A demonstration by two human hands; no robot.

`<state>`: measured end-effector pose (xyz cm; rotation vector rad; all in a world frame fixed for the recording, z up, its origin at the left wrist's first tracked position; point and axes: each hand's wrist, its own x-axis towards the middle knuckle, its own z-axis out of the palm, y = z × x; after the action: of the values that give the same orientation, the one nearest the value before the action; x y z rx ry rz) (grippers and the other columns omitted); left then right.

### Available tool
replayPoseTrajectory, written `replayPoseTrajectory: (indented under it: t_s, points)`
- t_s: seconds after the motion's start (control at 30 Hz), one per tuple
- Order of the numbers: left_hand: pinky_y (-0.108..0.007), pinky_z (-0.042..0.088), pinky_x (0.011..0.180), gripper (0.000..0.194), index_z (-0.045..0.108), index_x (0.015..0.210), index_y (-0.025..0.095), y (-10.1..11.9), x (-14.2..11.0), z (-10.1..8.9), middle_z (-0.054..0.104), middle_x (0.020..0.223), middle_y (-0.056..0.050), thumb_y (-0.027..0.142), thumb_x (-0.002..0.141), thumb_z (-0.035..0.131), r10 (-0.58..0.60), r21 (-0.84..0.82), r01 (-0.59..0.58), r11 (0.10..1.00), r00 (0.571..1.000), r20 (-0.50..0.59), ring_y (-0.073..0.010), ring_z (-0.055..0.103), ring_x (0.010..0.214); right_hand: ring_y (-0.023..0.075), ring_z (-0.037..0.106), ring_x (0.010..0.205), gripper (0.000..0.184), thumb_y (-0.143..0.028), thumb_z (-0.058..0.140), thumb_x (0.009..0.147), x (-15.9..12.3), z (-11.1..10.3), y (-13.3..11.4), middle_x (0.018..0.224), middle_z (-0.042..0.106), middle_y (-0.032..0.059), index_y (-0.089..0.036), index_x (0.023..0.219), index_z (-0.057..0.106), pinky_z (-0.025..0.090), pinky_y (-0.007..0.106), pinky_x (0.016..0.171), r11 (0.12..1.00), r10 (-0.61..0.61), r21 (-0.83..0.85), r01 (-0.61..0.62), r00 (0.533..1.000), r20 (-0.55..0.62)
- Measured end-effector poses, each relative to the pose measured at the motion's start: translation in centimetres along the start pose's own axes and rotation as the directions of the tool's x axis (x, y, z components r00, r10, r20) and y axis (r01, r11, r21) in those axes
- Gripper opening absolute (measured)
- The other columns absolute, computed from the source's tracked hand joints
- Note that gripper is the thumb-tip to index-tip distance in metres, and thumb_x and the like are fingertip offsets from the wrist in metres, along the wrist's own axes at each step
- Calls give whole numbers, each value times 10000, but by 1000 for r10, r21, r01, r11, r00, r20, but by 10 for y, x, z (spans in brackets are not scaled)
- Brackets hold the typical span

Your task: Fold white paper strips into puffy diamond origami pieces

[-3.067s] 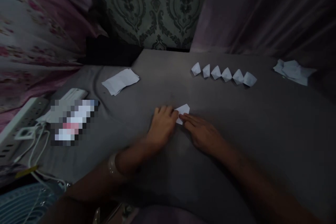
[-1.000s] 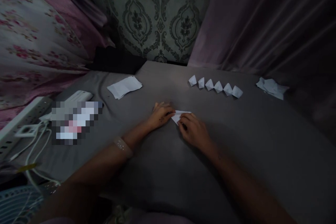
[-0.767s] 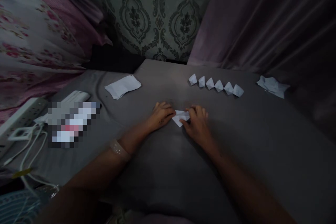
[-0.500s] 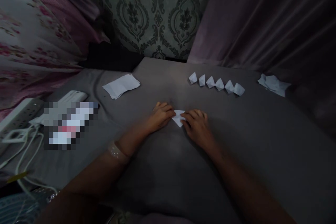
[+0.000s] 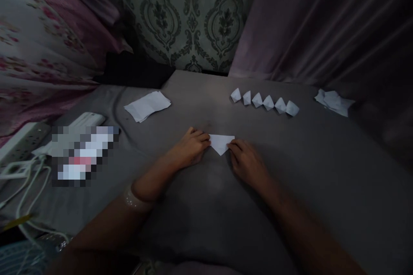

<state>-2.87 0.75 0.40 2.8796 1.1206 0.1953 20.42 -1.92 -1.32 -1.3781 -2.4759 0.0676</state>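
Observation:
A small piece of folded white paper (image 5: pixel 221 143) lies in front of me, its lower edge coming to a point towards me. My left hand (image 5: pixel 192 146) pinches its left corner between thumb and fingers. On the other side, my right hand (image 5: pixel 247 159) grips the right corner with the fingertips, thumb below. Most of the paper's middle shows between the hands, while its two side corners are partly hidden by fingers. A clear band with sparkles circles my left wrist.
Several folded paper shapes (image 5: pixel 268 103) stand in a row at the back right. Crumpled paper pieces (image 5: pixel 334 102) lie farther right, and a stack of white paper (image 5: pixel 148 105) at the back left. A power strip (image 5: pixel 24 139), white cables (image 5: pixel 27 195) and a pixelated object (image 5: pixel 85 154) occupy the left.
My hands have moved apart to the paper's outer corners, uncovering more of it. The right fingers, which lay over the paper, now hold its right edge.

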Motion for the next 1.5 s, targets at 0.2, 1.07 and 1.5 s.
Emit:
replayPoseTrajectory:
  t_s: [0.2, 1.07, 1.5]
  points:
    - [-449, 349, 908, 444, 536, 1302, 151, 41, 6, 0, 635, 1088, -149, 402, 971, 377, -223, 65, 225, 972, 974, -41, -288, 561, 1010, 253, 542, 922, 353, -258, 409, 965, 4, -3, -11, 1046, 607, 118, -182, 1271, 566, 445, 379, 803, 998, 59, -23, -59, 998, 26]
    - [-371, 445, 870, 236, 604, 1028, 177, -6, 29, 37, 578, 999, -74, 311, 834, 606, -551, -456, 455, 765, 829, -99, -229, 544, 974, 253, 560, 1017, 286, -309, 502, 929, 20, 23, 25, 1082, 631, 107, -205, 1170, 616, 455, 386, 842, 961, 204, 209, -179, 973, -106]
    - [-249, 413, 650, 122, 544, 767, 173, 3, 24, 21, 545, 693, 21, 281, 823, 551, -522, -820, 269, 505, 852, -42, -127, 522, 671, 254, 533, 1117, 445, -277, 517, 903, 19, 26, 30, 1233, 631, 105, -211, 1343, 519, 392, 462, 972, 903, 198, 399, -160, 979, -56]
